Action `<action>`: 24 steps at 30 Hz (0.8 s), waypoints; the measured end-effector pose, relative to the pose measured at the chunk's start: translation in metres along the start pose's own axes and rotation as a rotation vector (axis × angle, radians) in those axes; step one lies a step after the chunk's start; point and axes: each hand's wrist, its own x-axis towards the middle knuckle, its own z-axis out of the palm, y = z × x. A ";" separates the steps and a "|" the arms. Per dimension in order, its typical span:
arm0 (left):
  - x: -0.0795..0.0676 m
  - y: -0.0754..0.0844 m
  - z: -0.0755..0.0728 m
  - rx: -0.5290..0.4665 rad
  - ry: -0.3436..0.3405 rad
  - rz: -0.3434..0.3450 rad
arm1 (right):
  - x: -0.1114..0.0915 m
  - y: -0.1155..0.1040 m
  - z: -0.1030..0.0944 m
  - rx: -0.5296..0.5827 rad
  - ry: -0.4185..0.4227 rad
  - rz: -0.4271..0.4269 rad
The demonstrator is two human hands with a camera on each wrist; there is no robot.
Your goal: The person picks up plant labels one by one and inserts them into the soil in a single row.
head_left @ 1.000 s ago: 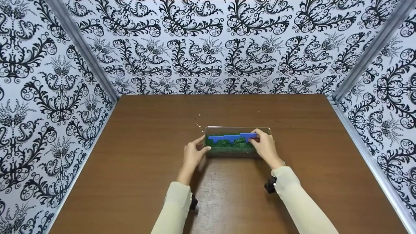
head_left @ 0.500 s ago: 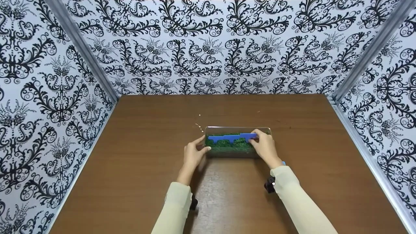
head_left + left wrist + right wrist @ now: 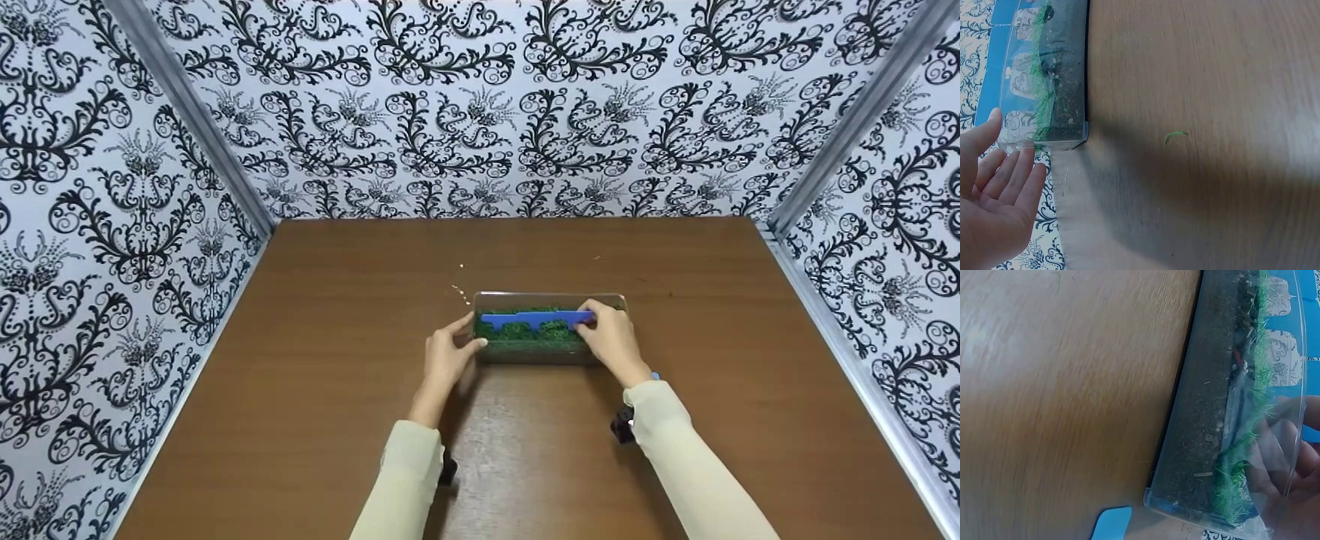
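Observation:
A clear plastic box (image 3: 534, 351) on the table holds dark soil topped with green grass-like strands (image 3: 1233, 492). Along its length stands a row of blue flat pieces (image 3: 536, 319) with cut-outs below, seams showing between them in the left wrist view. My right hand (image 3: 613, 341) reaches over the box's right end and pinches the rightmost blue piece. My left hand (image 3: 446, 356) holds the box's left end, thumb at the near corner and fingers along the end wall. The pieces' lower edges are partly hidden by grass.
Another blue piece (image 3: 1112, 524) lies on the table near my right wrist. A green strand (image 3: 1175, 135) lies in front of the box, and small pale bits (image 3: 460, 294) lie behind it to the left. Patterned walls (image 3: 480, 112) bound the brown table (image 3: 337, 300).
The rightmost blue piece has sunk slightly and its top is now about level with the middle one. My right hand stays on it; my left hand and the box have not visibly moved.

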 end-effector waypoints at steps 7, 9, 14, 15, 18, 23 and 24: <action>0.000 -0.001 0.000 -0.020 -0.005 0.013 | 0.002 0.000 -0.001 -0.015 -0.026 0.012; 0.000 -0.001 0.000 -0.018 -0.004 0.018 | 0.003 0.000 -0.001 -0.023 -0.026 0.012; -0.001 -0.001 -0.001 0.005 0.004 0.034 | 0.004 0.000 0.000 -0.034 -0.018 0.013; -0.001 -0.001 -0.001 0.010 0.006 0.036 | 0.004 0.000 0.000 -0.036 -0.016 0.013; -0.001 -0.001 0.000 0.011 0.009 0.036 | 0.004 0.000 0.000 -0.040 -0.025 0.013; 0.000 -0.001 0.000 0.016 0.016 0.043 | 0.005 -0.001 0.000 -0.045 -0.050 0.030; 0.000 -0.001 0.000 0.015 0.017 0.044 | 0.005 -0.001 0.000 -0.049 -0.052 0.031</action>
